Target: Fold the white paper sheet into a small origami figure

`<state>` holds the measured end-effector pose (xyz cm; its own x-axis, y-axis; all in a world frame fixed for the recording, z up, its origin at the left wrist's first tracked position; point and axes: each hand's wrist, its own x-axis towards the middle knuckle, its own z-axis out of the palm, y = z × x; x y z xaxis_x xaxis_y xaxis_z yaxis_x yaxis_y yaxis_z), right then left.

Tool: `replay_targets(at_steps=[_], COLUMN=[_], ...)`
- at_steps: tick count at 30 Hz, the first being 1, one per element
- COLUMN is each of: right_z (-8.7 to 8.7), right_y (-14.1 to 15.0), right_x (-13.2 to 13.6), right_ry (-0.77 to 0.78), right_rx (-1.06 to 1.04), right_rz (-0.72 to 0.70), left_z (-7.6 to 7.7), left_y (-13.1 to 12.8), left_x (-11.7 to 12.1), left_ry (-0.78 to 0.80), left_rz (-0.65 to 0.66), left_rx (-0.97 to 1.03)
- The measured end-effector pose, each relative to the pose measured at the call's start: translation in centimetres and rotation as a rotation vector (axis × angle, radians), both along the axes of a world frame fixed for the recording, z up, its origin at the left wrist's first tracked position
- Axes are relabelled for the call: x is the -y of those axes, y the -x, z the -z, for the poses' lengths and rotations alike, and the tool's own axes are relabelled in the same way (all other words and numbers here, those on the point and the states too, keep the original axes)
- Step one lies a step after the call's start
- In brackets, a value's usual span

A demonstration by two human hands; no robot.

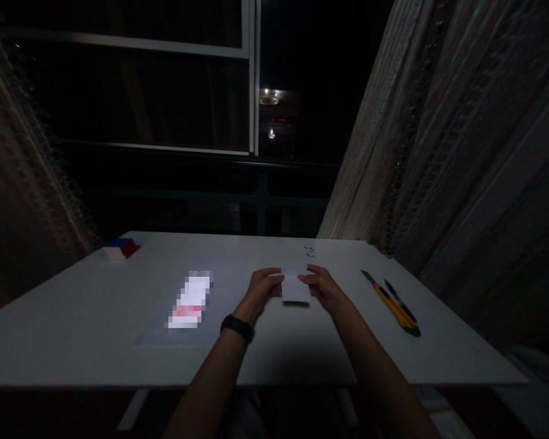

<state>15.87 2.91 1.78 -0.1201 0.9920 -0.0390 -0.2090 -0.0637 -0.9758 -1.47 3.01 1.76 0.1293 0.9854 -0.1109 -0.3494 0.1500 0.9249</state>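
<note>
A small white piece of paper is held up between both hands, just above the table. My left hand, with a dark band on its wrist, pinches the left edge between thumb and fingers. On the opposite edge my right hand grips in the same way, thumb on the near face. The paper's lower edge hangs free and casts a shadow. Whether it is folded, I cannot tell. Small dark-marked scraps lie on the table just beyond the hands.
On the white table, a lit, blurred-out phone-like screen rests on a large paper sheet at left. A colored cube sits far left. At right lie a yellow utility knife and a dark pen. Curtains flank the window.
</note>
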Motion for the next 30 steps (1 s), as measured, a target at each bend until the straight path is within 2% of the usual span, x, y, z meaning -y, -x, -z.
replay_targets(at_steps=[6, 11, 18, 24, 30], right_z=[-0.5, -0.3, -0.1, 0.3, 0.4], right_y=[-0.1, 0.3, 0.1, 1.3, 1.9], right_x=[0.3, 0.2, 0.1, -0.1, 0.0], right_ry=[-0.004, -0.066, -0.143, -0.141, -0.077], right_rx=[-0.006, 0.072, 0.048, 0.139, 0.067], right_rz=[-0.081, -0.036, -0.093, 0.059, 0.158], left_z=[-0.3, 0.0, 0.9, 0.9, 0.3], left_y=[0.2, 0.2, -0.2, -0.2, -0.4], left_x=[0.0, -0.2, -0.5, -0.8, -0.5], left_ry=[-0.008, -0.021, -0.166, -0.271, -0.28], left_rz=[-0.002, -0.016, -0.072, -0.12, -0.168], left_rx=[0.001, 0.0, -0.102, -0.166, -0.306])
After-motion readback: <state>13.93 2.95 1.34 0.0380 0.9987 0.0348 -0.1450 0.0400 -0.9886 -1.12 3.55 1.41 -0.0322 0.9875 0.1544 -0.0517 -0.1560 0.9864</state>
